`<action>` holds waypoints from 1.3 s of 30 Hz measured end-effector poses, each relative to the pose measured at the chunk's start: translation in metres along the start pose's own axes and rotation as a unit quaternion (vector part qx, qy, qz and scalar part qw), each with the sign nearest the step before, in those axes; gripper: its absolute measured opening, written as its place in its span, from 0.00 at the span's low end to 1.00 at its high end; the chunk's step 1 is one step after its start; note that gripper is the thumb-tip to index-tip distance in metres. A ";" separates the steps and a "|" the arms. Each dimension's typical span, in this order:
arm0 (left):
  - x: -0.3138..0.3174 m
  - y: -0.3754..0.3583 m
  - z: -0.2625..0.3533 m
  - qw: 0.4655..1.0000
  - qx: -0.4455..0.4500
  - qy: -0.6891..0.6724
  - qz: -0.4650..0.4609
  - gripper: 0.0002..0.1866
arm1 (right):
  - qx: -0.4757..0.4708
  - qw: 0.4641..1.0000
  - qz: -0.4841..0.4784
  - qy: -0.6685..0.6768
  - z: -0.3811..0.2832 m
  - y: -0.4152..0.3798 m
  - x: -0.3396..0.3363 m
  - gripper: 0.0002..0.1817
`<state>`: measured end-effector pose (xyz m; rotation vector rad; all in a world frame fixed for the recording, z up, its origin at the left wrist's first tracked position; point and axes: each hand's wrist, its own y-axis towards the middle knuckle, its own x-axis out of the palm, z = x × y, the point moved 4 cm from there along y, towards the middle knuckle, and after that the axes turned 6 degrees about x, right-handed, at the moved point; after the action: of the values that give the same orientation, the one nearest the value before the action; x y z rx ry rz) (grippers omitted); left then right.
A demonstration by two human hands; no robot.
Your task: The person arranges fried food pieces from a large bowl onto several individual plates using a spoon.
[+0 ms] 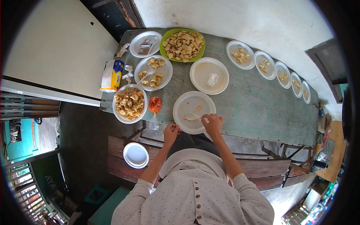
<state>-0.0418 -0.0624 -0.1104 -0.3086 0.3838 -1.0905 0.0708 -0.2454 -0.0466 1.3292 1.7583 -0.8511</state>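
Observation:
In front of me at the table's edge is a white plate (180,105) with a few pale food pieces (197,108) and a small orange bit on it. My right hand (212,125) is closed on the handle of a white plastic spoon (190,117), whose bowl rests over the plate. My left hand (171,134) hovers by the plate's lower left rim, fingers curled together; whatever they hold, if anything, is hidden. Left of the plate lies a clear bag of orange-red sauce (155,104). Beyond it stands a white plate heaped with folded fried pieces (130,103).
A green plate of fried pieces (183,45) sits at the back. Near it are a plate with crumpled plastic (212,80), a plate with a spoon (153,72) and a tissue pack (111,76). Several small plates (240,55) line the wall. A white bowl (135,155) rests on the bench.

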 end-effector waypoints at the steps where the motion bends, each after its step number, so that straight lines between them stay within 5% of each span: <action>1: -0.001 0.000 -0.001 1.000 -0.001 -0.001 0.001 0.10 | 0.017 1.000 0.016 -0.006 0.009 0.001 -0.005 0.06; 9: 0.001 0.002 -0.006 1.000 -0.006 0.018 -0.023 0.10 | 0.079 0.993 0.078 -0.027 0.036 0.003 -0.028 0.06; 17: 0.002 0.001 -0.002 1.000 0.001 0.018 -0.016 0.10 | 0.008 1.000 0.009 0.002 -0.004 -0.005 -0.001 0.06; 23: 0.002 0.000 -0.005 1.000 -0.001 0.022 -0.019 0.10 | 0.074 0.994 0.065 -0.051 0.031 0.002 -0.025 0.06; 33: 0.002 0.001 -0.003 1.000 -0.004 0.014 -0.018 0.09 | 0.012 1.000 0.015 0.019 -0.005 -0.005 -0.004 0.05; 39: 0.003 -0.001 0.000 1.000 0.014 0.014 -0.011 0.10 | 0.029 0.997 0.071 -0.023 0.023 -0.001 -0.014 0.06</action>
<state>-0.0416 -0.0653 -0.1108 -0.2736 0.3897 -1.1221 0.0767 -0.2716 -0.0455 1.4426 1.5943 -0.8527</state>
